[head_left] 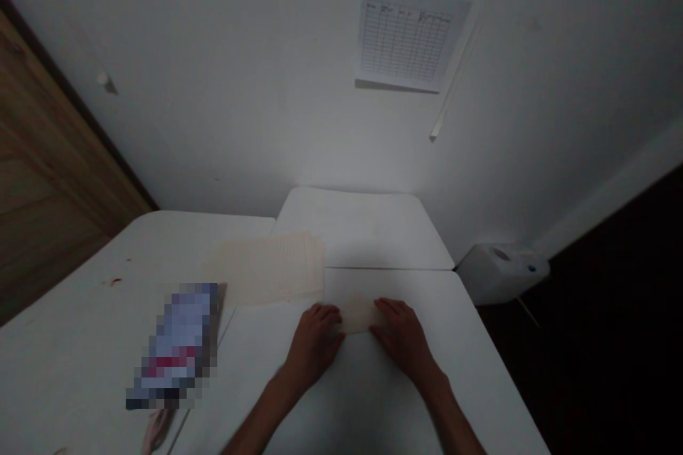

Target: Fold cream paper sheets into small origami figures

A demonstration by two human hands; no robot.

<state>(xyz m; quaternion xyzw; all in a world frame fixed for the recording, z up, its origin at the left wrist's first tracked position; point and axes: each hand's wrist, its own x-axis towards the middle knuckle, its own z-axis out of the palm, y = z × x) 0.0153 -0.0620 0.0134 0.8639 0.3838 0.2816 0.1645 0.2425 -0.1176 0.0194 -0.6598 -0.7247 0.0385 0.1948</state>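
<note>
My left hand (pixel 314 345) and my right hand (pixel 403 338) lie palm down on a white tabletop, facing each other. Between them is a small cream sheet (pixel 358 313), its material unclear, with its side edges under my fingertips. Neither hand grips it. Farther ahead lies a larger pile of cream sheets (pixel 272 270), just beyond my left hand and apart from it.
A pixelated blue, white and red packet (pixel 176 345) lies left of my left hand on a white table (pixel 80 327), with a pink scrap below it. Another white table (pixel 363 227) abuts at the back. A white plastic device (pixel 501 271) stands beyond the right edge.
</note>
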